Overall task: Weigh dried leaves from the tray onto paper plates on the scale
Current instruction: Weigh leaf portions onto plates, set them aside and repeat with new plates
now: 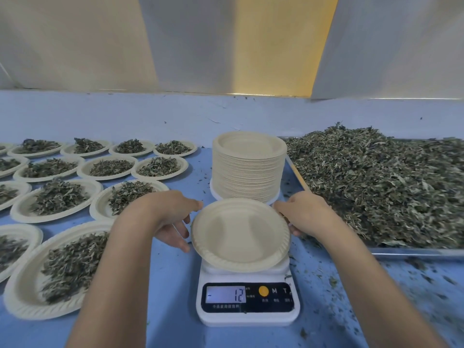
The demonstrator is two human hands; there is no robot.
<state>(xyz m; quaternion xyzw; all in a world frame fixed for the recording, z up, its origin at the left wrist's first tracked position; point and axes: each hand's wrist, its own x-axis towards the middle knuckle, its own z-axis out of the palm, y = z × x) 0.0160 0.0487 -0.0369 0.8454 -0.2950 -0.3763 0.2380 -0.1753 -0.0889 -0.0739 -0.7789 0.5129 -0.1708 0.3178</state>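
Left hand [173, 223] touches and right hand [305, 214] pinches opposite rims of the empty paper plate [241, 234] over the scale [247, 312], near the table's front edge. I cannot tell whether the left grips. Light and flimsy, I judge: take both rims.

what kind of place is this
Probably a small workshop bench for portioning dried herbs or tea: a digital kitchen scale, a metal tray heaped with dried leaves, and rows of already filled paper plates.
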